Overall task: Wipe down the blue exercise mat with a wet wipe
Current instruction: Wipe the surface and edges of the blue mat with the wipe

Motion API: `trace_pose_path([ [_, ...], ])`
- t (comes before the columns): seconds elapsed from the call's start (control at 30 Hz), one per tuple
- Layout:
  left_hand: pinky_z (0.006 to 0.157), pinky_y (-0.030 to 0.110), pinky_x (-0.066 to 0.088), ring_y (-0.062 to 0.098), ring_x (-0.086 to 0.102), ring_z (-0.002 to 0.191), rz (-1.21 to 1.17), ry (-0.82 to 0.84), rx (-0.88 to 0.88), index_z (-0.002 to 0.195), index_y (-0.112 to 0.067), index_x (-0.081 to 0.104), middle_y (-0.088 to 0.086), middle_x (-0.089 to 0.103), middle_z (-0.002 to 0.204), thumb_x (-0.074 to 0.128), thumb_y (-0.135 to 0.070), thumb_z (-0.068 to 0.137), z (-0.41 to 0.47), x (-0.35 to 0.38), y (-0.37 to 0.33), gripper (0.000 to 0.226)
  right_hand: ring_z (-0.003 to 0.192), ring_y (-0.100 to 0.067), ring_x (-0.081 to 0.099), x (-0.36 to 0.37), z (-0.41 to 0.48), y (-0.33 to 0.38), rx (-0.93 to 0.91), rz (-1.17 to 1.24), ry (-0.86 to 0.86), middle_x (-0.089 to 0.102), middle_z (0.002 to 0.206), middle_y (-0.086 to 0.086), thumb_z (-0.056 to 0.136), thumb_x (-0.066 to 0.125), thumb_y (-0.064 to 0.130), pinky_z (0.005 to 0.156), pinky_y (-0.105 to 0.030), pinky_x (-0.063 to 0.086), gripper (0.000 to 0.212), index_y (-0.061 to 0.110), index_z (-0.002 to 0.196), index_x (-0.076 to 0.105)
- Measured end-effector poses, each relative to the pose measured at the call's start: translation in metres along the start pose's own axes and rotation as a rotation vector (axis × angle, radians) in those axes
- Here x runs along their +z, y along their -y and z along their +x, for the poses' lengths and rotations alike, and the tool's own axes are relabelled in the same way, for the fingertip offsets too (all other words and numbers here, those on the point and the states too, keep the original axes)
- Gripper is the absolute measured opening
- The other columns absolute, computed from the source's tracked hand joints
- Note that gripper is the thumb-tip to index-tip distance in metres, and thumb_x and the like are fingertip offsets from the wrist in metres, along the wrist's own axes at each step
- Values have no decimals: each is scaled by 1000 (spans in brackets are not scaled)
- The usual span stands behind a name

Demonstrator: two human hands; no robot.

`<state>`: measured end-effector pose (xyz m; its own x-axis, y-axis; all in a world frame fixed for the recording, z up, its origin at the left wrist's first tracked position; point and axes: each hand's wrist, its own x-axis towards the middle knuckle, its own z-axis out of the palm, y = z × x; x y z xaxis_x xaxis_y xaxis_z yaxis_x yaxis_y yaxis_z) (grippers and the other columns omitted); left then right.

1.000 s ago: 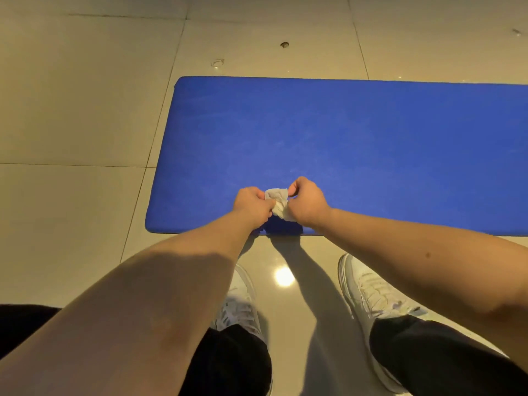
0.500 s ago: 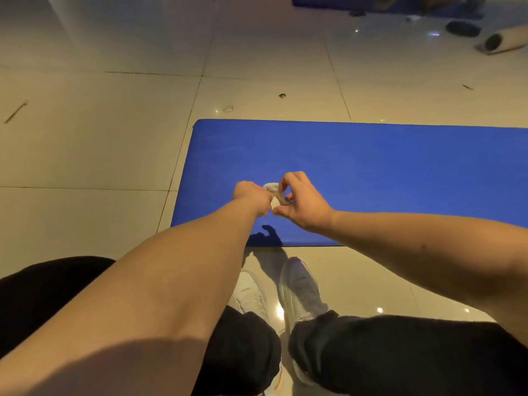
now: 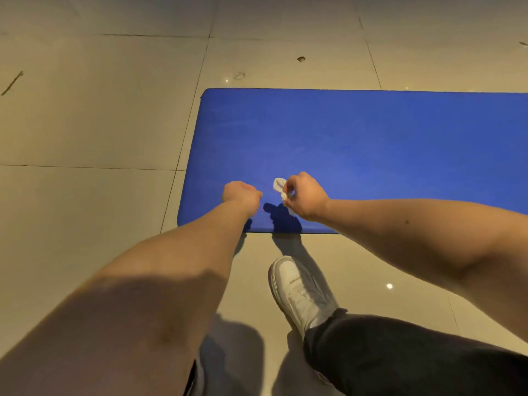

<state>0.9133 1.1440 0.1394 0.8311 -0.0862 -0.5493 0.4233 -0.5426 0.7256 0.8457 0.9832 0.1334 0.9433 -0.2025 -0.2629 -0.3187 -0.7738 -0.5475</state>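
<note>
The blue exercise mat (image 3: 357,144) lies flat on the tiled floor, running from the centre off the right edge. Both my hands hover over its near left corner. My right hand (image 3: 305,197) pinches a small crumpled white wet wipe (image 3: 279,185), which sticks out to the left of the fingers. My left hand (image 3: 241,194) is a closed fist a short gap to the left of the wipe, not touching it, with nothing visible in it. Shadows of both hands fall on the mat's near edge.
Beige glossy floor tiles (image 3: 85,124) surround the mat. My white shoe (image 3: 300,290) and dark trouser leg (image 3: 400,355) stand just short of the mat's near edge. Small specks of debris (image 3: 300,59) lie on the floor beyond the mat.
Both hands held the wipe together before; now my left hand has let go and moved slightly left, leaving the wipe in my right hand alone. The view has shifted and my feet moved.
</note>
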Motion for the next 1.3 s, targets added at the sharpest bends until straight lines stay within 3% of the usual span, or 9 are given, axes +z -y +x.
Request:
trace_pose_path([
  [0.17,72,33,47,29,50,78,326,-15,-12,80,-15,52,7,54,85,64,-10,89,35,12,35,16,94,-33,64,23,23,-54,133,-95,-2,57,117,-12,94,56,10,69,-30,46,12,0,91,62],
  [0.23,77,33,48,29,53,87,400,-14,-4,98,-11,57,6,55,95,63,-12,93,44,12,44,8,84,-30,58,30,27,-66,191,-131,-9,48,113,-9,97,56,10,70,-31,45,13,0,100,64],
  [0.4,96,42,50,31,43,124,715,-93,32,123,-12,57,11,50,131,63,-26,94,67,8,65,33,97,-35,59,46,36,-83,263,-180,-21,47,121,-10,98,55,9,84,-40,53,16,0,109,61],
  [0.6,111,50,34,35,26,137,944,-133,-1,132,-19,48,12,30,148,70,-42,88,77,-2,91,54,87,-22,47,74,42,-105,357,-146,-90,49,113,-6,97,57,14,70,-28,36,16,2,102,65],
  [0.7,111,56,34,36,20,141,935,-122,-27,135,-21,45,11,27,152,72,-46,86,80,-4,101,61,100,-26,51,83,37,-102,315,-81,-134,47,112,-8,95,53,3,74,-21,34,10,1,98,63],
  [0.77,109,57,37,37,21,142,916,-117,-22,138,-21,43,12,27,152,73,-44,87,82,-2,105,64,104,-32,52,89,31,-93,263,-44,-156,48,116,-16,93,53,2,78,-28,37,16,2,107,60],
  [1.07,101,46,47,35,29,139,1052,-114,-5,138,-18,41,13,33,148,71,-50,87,89,-6,101,67,85,-23,43,144,33,-23,-195,-34,62,42,100,-4,105,45,13,79,-35,43,15,2,105,55],
  [1.17,113,49,40,37,15,149,1086,-105,24,144,-17,34,12,19,160,76,-49,85,93,-4,99,80,95,-23,38,137,34,-33,-290,-108,110,41,109,-3,105,42,10,85,-38,45,24,7,126,52],
  [1.3,104,47,49,35,22,146,1063,-72,25,145,-17,31,8,24,156,78,-47,83,96,-7,93,84,105,-21,39,107,39,-69,-362,-187,155,44,118,-1,97,52,5,95,-35,43,49,20,143,47],
])
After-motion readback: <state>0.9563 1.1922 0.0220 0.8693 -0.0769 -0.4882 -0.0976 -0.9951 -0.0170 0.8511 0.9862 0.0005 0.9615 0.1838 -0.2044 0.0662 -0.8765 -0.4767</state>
